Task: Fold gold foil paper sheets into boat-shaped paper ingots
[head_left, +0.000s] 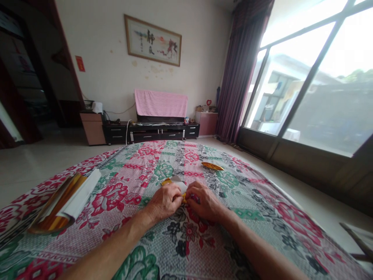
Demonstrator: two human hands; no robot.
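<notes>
A small piece of gold paper with a white underside point(179, 182) is between my two hands at the middle of the cloth-covered table. My left hand point(167, 200) pinches its left and near part, fingers curled. Close beside it, my right hand point(202, 200) is closed on the paper's right end, the fingertips nearly touching those of the left. The fingers cover much of the paper, so its exact shape is hidden. Beyond my right hand lies a gold folded piece point(212, 166), narrow with pointed ends.
A stack of gold and white sheets point(62, 204), partly curled, lies at the table's left. The patterned tablecloth point(125, 233) reaches the round edge. Past it stand a black low cabinet point(148, 136) and a pink cloth point(161, 103). Windows are at the right.
</notes>
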